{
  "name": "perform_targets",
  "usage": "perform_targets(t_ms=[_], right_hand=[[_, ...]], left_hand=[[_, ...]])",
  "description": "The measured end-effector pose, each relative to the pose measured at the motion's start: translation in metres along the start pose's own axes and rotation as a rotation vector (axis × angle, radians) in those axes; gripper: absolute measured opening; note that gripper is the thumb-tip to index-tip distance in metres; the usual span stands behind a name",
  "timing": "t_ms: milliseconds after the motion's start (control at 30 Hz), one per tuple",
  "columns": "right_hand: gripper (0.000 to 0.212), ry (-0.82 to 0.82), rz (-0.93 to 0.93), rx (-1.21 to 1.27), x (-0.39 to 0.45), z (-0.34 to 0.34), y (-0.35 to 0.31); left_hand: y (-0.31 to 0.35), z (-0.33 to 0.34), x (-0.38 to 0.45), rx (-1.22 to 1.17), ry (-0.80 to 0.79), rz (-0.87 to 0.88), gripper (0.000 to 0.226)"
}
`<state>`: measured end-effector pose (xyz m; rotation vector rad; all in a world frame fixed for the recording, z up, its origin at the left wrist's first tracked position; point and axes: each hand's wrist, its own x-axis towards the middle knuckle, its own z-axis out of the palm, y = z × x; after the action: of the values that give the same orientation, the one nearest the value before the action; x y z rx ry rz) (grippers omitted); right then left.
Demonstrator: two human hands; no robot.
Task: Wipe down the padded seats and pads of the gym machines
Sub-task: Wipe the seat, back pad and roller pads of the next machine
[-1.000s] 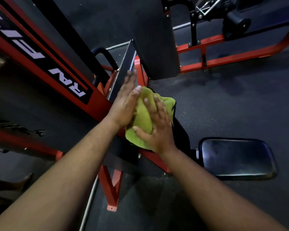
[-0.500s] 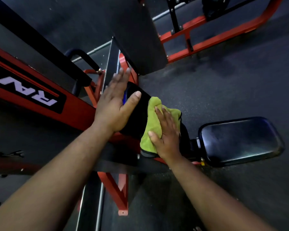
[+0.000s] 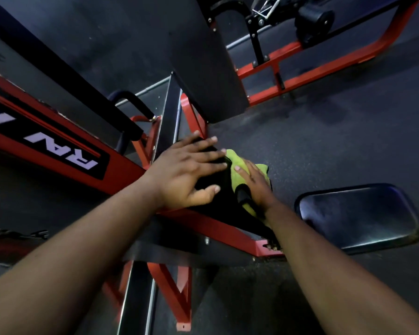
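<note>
The left hand [image 3: 186,172] lies flat on the black pad [image 3: 218,187], fingers straight and spread, thumb resting near the pad's near edge. Just beside it, the right hand [image 3: 254,187] presses a green cloth [image 3: 237,170] against the pad's right side, fingers straight over the cloth. A short black handle [image 3: 242,193] sticks up between the two hands, in front of the cloth. The pad sits on a red frame [image 3: 218,228]. To the right, apart from the hands, is a black seat [image 3: 358,216] above the dark floor [image 3: 324,146]. A red beam [image 3: 58,151] with white lettering runs at left.
</note>
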<state>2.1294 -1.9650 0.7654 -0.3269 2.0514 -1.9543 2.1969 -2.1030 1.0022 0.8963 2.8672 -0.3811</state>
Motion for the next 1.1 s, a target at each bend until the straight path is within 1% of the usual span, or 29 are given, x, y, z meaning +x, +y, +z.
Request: perform_targets(t_ms=[100, 167, 200, 233, 300, 333, 400, 500, 600, 633, 667, 700, 767, 800, 833, 867, 900, 933, 1000, 1033, 1100], right_hand=[[0.06, -0.013, -0.159, -0.039, -0.015, 0.013, -0.01], [0.06, -0.018, -0.226, -0.092, -0.032, 0.013, 0.007], [0.059, -0.009, -0.219, -0.101, -0.041, 0.007, 0.023], [0.056, 0.0, -0.167, -0.086, -0.048, -0.002, 0.041], [0.051, -0.004, -0.013, -0.058, -0.051, -0.012, 0.057], [0.05, -0.004, 0.041, -0.062, -0.048, -0.013, 0.054], [0.053, 0.031, 0.061, -0.052, -0.028, -0.004, 0.031], [0.059, 0.003, -0.103, -0.084, -0.013, 0.012, -0.007], [0.061, -0.046, -0.205, -0.099, -0.017, 0.002, 0.017], [0.059, -0.033, -0.188, -0.068, -0.018, -0.003, 0.033], [0.057, -0.01, -0.131, -0.013, -0.018, -0.006, 0.05], [0.054, 0.015, -0.026, 0.069, -0.023, -0.011, 0.069], [0.053, 0.068, 0.255, 0.227, -0.044, -0.015, 0.101], [0.058, 0.126, 0.376, 0.271, -0.058, -0.014, 0.114], [0.066, 0.178, 0.448, 0.293, -0.071, -0.01, 0.124], [0.068, 0.2, 0.462, 0.262, -0.081, -0.004, 0.13], [0.063, 0.217, 0.44, 0.189, -0.087, 0.003, 0.129], [0.056, 0.268, 0.427, 0.132, -0.089, 0.01, 0.123], [0.053, 0.415, 0.43, 0.163, -0.086, 0.022, 0.097], [0.054, 0.445, 0.421, 0.153, -0.085, 0.028, 0.079], [0.058, 0.428, 0.313, 0.036, -0.085, 0.037, 0.041]], left_hand=[[-0.008, -0.004, 0.005, 0.033, -0.097, 0.117, 0.064], [-0.01, -0.004, 0.007, 0.047, -0.123, 0.141, 0.063], [-0.011, -0.004, 0.007, 0.05, -0.128, 0.141, 0.063], [-0.011, -0.004, 0.008, 0.048, -0.132, 0.14, 0.062], [-0.011, -0.005, 0.008, 0.051, -0.142, 0.128, 0.061], [-0.009, -0.005, 0.009, 0.048, -0.15, 0.118, 0.061], [-0.008, -0.005, 0.01, 0.049, -0.163, 0.097, 0.061], [-0.008, -0.005, 0.009, 0.055, -0.157, 0.072, 0.06], [-0.007, -0.008, 0.009, 0.071, -0.174, 0.048, 0.061], [-0.006, -0.008, 0.009, 0.076, -0.179, 0.036, 0.062], [-0.005, -0.01, 0.008, 0.081, -0.189, 0.022, 0.064], [-0.004, -0.01, 0.009, 0.08, -0.196, 0.016, 0.065], [-0.003, -0.008, 0.009, 0.068, -0.181, 0.009, 0.067], [-0.003, -0.007, 0.009, 0.062, -0.166, 0.011, 0.067], [-0.003, -0.005, 0.009, 0.056, -0.144, 0.015, 0.067], [-0.004, -0.004, 0.009, 0.049, -0.127, 0.018, 0.066], [-0.004, -0.003, 0.009, 0.043, -0.117, 0.024, 0.066], [-0.004, -0.003, 0.009, 0.04, -0.113, 0.026, 0.067], [-0.004, -0.002, 0.009, 0.039, -0.108, 0.02, 0.067], [-0.004, -0.003, 0.009, 0.043, -0.105, 0.016, 0.067], [-0.003, -0.003, 0.009, 0.055, -0.094, 0.016, 0.068]])
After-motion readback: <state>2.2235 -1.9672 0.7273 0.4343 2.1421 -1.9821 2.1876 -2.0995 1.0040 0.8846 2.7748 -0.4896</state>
